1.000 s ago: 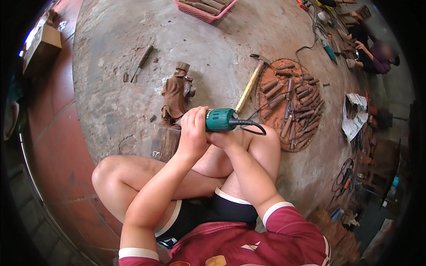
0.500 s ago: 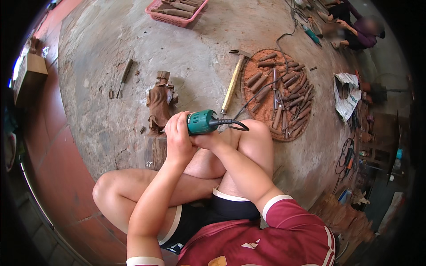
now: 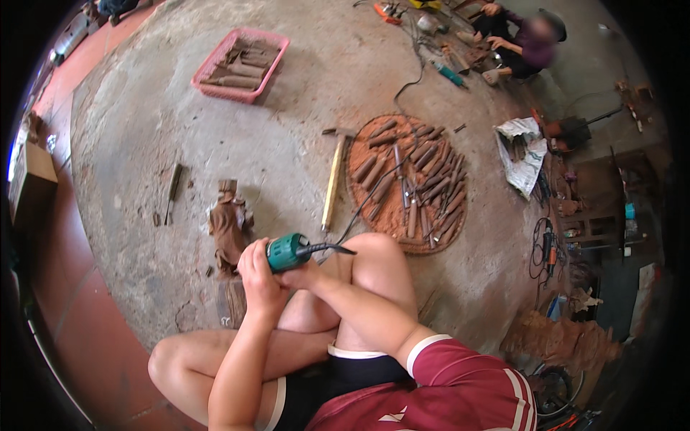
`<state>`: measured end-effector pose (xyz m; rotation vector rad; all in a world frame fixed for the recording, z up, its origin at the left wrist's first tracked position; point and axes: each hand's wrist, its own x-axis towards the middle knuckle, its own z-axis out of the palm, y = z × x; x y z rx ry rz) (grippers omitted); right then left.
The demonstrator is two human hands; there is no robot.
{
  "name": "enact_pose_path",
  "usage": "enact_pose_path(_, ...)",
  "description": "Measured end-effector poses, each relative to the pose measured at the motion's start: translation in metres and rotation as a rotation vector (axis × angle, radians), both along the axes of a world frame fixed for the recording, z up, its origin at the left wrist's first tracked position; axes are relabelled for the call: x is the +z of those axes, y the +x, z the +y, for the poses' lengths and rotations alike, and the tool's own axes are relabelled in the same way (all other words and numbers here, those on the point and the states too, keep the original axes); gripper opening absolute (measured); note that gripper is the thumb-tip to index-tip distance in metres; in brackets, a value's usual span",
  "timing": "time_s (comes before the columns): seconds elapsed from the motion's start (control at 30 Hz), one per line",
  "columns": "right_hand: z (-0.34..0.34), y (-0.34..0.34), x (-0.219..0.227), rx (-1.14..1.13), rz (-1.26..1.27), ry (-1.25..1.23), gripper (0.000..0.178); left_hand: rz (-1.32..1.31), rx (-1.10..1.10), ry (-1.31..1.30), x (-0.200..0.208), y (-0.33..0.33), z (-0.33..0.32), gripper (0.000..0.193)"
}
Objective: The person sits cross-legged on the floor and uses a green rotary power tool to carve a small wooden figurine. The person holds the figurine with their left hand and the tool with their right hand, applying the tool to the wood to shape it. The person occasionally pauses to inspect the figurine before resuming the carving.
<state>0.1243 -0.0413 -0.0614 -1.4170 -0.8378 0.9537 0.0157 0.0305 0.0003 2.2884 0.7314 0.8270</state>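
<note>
I sit on a concrete floor with my knees drawn up. My left hand (image 3: 259,276) wraps around the body of a green electric hand tool (image 3: 286,253) held above my knees. My right hand (image 3: 305,274) grips the same tool from below, mostly hidden behind it. A black cable runs from the tool's rear toward the right. Just past the tool a brown carved wooden figure (image 3: 230,224) lies on the floor, and the tool's working tip is hidden by my left hand.
A round woven tray (image 3: 359,147) holds several wood-handled chisels. A mallet with a pale handle (image 3: 332,183) lies beside it. A pink basket (image 3: 241,63) of wood pieces sits farther off. Another person (image 3: 521,39) sits at the top right among tools.
The view has tilted, so everything sits lower in the picture. My hands keep the same hold on the green tool near the carved figure.
</note>
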Motion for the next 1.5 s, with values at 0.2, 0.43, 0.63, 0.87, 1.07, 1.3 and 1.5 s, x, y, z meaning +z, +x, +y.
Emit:
enact_pose_path(0.2,-0.007,-0.001,-0.012,-0.085,0.058,-0.002,0.048,0.013,-0.019,-0.027,-0.003,0.001,-0.005,0.068)
enact_pose_path(0.43,-0.004,0.002,0.004,-0.034,-0.087,-0.130,0.043,-0.037,-0.016,0.002,-0.001,0.003,-0.003,0.067)
enact_pose_path(0.63,-0.002,0.002,0.003,-0.018,-0.201,-0.182,0.041,-0.063,-0.027,-0.011,0.008,0.003,0.000,0.065)
enact_pose_path(0.87,-0.007,0.002,-0.015,-0.052,-0.078,-0.090,0.049,-0.049,-0.043,-0.015,0.008,0.004,-0.004,0.066)
enact_pose_path(1.07,-0.002,0.002,0.003,-0.052,-0.040,-0.069,0.043,-0.040,-0.020,0.001,0.002,0.003,-0.002,0.065)
enact_pose_path(1.3,0.000,0.002,0.007,-0.033,-0.103,-0.002,0.035,-0.028,-0.025,-0.005,0.005,0.003,-0.003,0.067)
enact_pose_path(1.5,0.000,0.001,0.006,-0.074,-0.097,-0.021,0.036,-0.039,-0.037,0.014,0.006,0.003,-0.002,0.067)
